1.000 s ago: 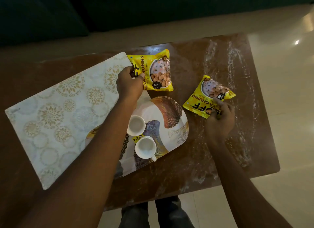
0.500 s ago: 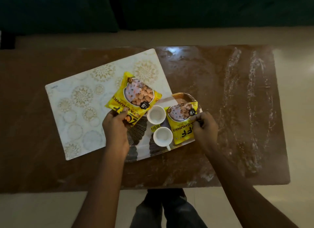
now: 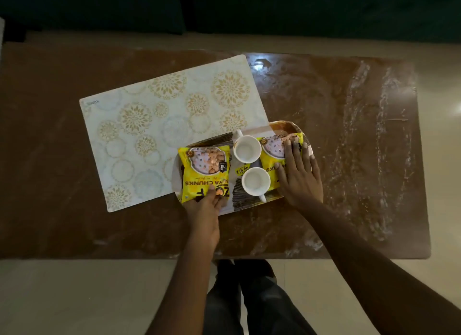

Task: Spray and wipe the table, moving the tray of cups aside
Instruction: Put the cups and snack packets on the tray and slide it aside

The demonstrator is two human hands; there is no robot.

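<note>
A patterned tray (image 3: 287, 127) sits mid-table on the brown table (image 3: 311, 90), partly over a white and gold placemat (image 3: 159, 115). Two white cups (image 3: 247, 149) (image 3: 256, 180) stand in its middle. A yellow snack packet (image 3: 204, 167) lies on the tray's left part; my left hand (image 3: 205, 205) pinches its near edge. A second yellow packet (image 3: 273, 147) lies on the tray's right part under my right hand (image 3: 298, 175), which rests flat on it with straight fingers.
White streaky residue (image 3: 374, 140) runs across the right part of the table. The table's near edge (image 3: 299, 257) borders pale floor, where my legs (image 3: 249, 297) stand. Dark furniture (image 3: 224, 10) lies beyond the far edge.
Both packets have come down onto the tray, left and right of the cups. My right hand has flattened onto its packet. The view shifted, showing more of the table.
</note>
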